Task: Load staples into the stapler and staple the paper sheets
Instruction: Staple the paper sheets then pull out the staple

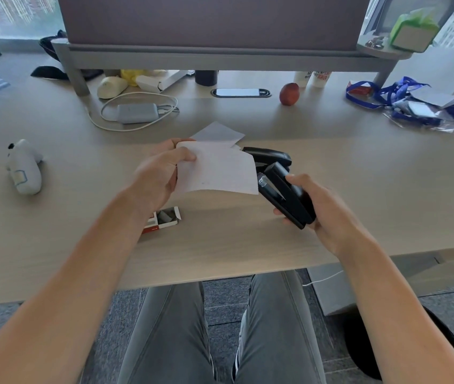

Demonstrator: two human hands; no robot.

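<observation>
The counter (359, 195) carries everything, with a red apple (289, 94) and a grey power bank (137, 113) near its far edge. Above its middle, the left hand (159, 176) pinches the paper sheets (217, 173) at their left edge, holding them off the counter. Just right of them, the right hand (320, 209) has its grip curled round a black stapler (284, 195), nose towards the sheets. A second stapler (267, 157) lies behind. An open staple box (164, 220) sits below the left wrist.

Head camera (the only view) looks forward and down, close over the desk (331, 167).
</observation>
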